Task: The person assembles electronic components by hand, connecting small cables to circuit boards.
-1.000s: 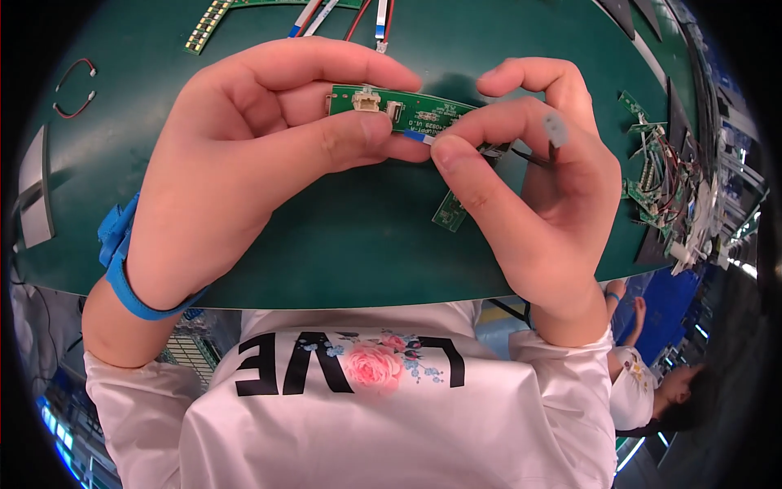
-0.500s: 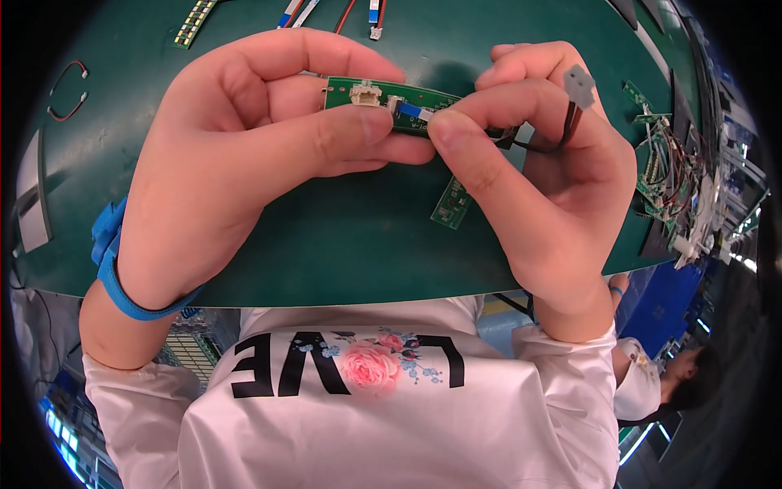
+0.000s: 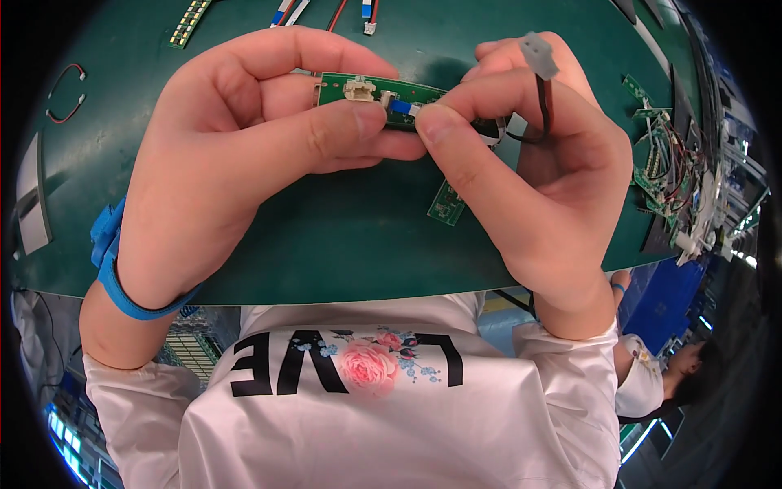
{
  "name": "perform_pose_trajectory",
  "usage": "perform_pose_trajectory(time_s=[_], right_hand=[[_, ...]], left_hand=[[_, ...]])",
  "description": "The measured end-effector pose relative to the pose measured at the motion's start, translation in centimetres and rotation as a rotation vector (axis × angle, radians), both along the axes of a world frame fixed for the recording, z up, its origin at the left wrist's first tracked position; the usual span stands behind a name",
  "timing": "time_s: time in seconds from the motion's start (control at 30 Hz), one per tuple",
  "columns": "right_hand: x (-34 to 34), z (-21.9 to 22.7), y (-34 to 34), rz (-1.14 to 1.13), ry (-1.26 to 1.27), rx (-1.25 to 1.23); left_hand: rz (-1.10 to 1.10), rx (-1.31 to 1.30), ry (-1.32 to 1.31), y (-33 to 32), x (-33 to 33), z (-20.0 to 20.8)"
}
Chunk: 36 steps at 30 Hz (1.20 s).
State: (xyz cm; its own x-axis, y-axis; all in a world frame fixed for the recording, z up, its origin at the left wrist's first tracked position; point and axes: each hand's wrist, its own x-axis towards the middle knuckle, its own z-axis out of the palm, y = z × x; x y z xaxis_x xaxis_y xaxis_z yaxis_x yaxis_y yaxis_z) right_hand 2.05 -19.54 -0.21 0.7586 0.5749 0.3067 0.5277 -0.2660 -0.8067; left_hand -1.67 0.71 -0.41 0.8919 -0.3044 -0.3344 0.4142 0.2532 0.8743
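My left hand (image 3: 244,147) pinches a narrow green circuit board (image 3: 331,87) between thumb and fingers, above the mat. A cream socket (image 3: 358,90) is on the board, and beside it a small connector (image 3: 385,99) meets the blue end of a flat ribbon cable (image 3: 400,107). Closed on that cable's white part, the thumb and forefinger of my right hand (image 3: 546,171) press at the board; the exact grip is partly hidden. A light grey plug (image 3: 538,55) on red and black wires sticks up by my right fingers. Below them another green board piece (image 3: 445,204) shows, partly covered.
A green mat (image 3: 342,236) covers the table. An LED-type strip board (image 3: 190,23), cables with white plugs (image 3: 370,28) and a looped wire (image 3: 65,94) lie around it. Wired boards (image 3: 664,163) pile up at right. Another person (image 3: 652,379) sits beyond the right edge.
My right hand has shifted slightly left along the board. The grey plug on its wires has swung up and left. Both hands keep their hold.
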Motion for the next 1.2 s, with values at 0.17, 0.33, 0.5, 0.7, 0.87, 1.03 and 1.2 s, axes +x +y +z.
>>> perform_pose_trajectory(time_s=[0.17,0.33,0.5,0.7,0.87,1.03,1.2], right_hand=[[-0.2,-0.2,0.5,-0.039,0.06,0.07],[-1.0,1.1,1.0,-0.132,0.247,0.01],[-0.4,-0.8,0.4,0.006,0.064,0.14],[-0.4,-1.1,0.9,-0.046,-0.113,0.181],[0.1,-1.2,0.0,-0.014,-0.174,0.045],[-1.1,0.6,0.9,-0.107,0.076,0.066],[-0.5,-0.1,0.1,-0.16,0.362,0.052]], left_hand=[[0.014,-0.008,-0.002,0.1,-0.2,-0.1],[0.001,0.043,-0.019,0.0,-0.2,-0.1],[0.025,-0.016,-0.026,-0.3,-0.4,-0.3],[0.061,-0.094,-0.019,-0.6,-0.4,-0.4],[0.047,-0.079,-0.027,-0.6,-0.5,-0.2],[0.066,-0.084,-0.028,-0.8,-0.6,-0.4],[0.065,-0.101,-0.023,-1.1,-0.6,0.1]])
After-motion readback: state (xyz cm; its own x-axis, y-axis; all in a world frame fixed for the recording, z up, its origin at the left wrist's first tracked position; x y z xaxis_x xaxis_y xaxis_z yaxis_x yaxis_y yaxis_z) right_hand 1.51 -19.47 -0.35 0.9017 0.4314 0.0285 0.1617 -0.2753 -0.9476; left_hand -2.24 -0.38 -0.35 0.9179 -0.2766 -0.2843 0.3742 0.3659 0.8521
